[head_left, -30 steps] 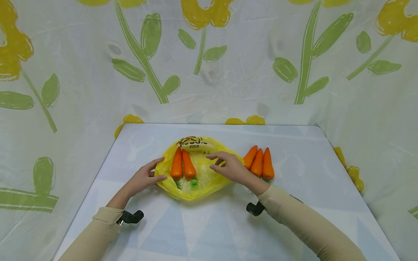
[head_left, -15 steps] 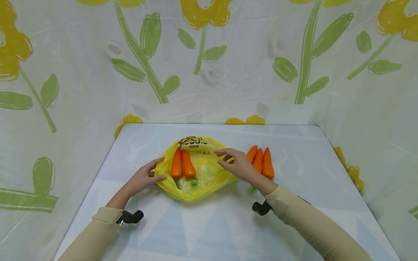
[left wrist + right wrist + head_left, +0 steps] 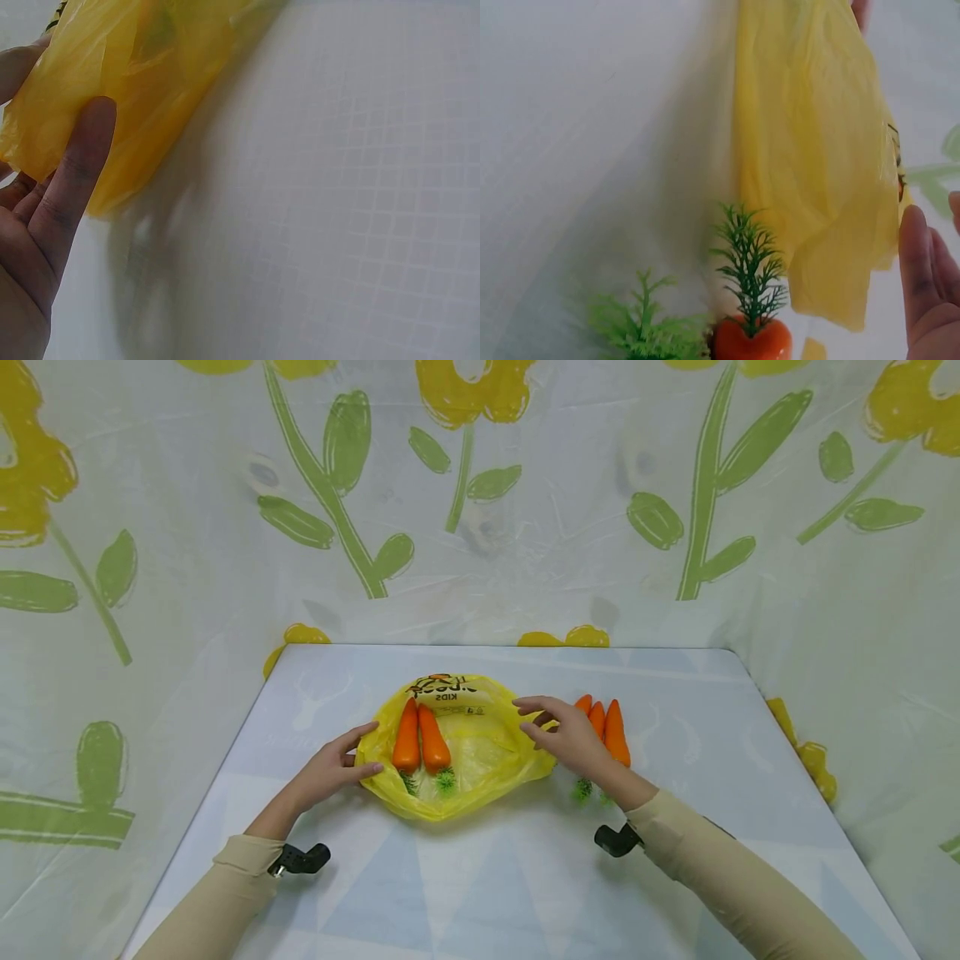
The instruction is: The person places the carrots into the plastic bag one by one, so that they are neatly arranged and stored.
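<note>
A yellow plastic bag (image 3: 480, 756) lies with its mouth spread, two toy carrots (image 3: 406, 739) with green tops inside. My left hand (image 3: 327, 774) holds the bag's left end, thumb and forefinger at opposite sides of it; the left wrist view has the thumb (image 3: 79, 154) against the yellow plastic. Over the bag's right edge hovers my right hand (image 3: 566, 739), fingers loosely bent with nothing in them. Partly hidden behind it are three more toy carrots (image 3: 617, 735). In the right wrist view, one carrot top (image 3: 750, 270) shows close to the bag.
The pale patterned table (image 3: 450, 893) reaches back to a hanging flowered cloth (image 3: 540, 552), which also encloses both sides. A black wrist camera (image 3: 300, 858) is strapped to the left wrist, another camera (image 3: 617, 840) to the right.
My right hand has drawn back rightward from over the bag's mouth to its right edge, now covering more of the loose carrots. The left hand and the two bagged carrots stay put.
</note>
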`<state>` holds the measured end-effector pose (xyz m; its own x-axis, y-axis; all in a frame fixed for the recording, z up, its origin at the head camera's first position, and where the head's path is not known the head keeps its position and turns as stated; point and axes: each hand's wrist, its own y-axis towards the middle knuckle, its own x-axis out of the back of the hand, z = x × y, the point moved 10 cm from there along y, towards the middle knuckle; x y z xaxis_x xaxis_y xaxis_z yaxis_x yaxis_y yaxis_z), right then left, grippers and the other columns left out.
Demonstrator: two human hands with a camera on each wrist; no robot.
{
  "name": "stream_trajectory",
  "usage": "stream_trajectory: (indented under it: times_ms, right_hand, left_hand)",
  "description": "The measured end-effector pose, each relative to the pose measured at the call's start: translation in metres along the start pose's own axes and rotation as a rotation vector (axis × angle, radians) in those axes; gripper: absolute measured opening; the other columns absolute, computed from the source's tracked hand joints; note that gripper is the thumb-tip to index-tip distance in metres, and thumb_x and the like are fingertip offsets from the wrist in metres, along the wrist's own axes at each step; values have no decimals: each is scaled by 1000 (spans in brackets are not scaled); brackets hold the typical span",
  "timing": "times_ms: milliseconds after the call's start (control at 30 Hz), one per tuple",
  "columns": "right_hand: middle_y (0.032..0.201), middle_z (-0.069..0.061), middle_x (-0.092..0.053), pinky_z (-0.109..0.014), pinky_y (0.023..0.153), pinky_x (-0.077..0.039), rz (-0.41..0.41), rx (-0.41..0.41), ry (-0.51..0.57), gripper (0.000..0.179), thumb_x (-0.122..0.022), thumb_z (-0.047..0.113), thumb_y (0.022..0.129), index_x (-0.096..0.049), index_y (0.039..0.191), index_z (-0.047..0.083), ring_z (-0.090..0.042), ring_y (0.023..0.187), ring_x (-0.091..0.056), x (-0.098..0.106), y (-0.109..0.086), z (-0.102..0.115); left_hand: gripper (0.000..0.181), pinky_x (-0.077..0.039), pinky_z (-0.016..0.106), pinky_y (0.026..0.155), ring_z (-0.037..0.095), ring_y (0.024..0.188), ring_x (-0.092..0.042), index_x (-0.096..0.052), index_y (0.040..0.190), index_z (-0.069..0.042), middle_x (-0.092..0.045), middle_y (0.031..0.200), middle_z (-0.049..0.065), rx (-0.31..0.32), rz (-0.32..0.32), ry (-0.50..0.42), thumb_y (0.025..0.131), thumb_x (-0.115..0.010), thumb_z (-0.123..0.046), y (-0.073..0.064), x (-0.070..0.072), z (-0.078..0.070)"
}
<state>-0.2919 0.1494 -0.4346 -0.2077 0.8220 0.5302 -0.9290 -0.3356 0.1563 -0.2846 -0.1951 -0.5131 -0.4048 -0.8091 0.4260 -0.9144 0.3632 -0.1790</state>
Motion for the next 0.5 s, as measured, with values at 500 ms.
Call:
stream_trajectory:
  times_ms: [500]
  right_hand:
    - [125,-10,-67,-31,68,-59,-26,-1,-17,40,-68,19,99,-62,139,14,-24,90,-67,23,-13,-12]
  left_hand:
    - [84,-58,29,81,34,114,-65,-29,161,-12,-38,156,27,15,-3,8,93,-76,-31,1,0,3]
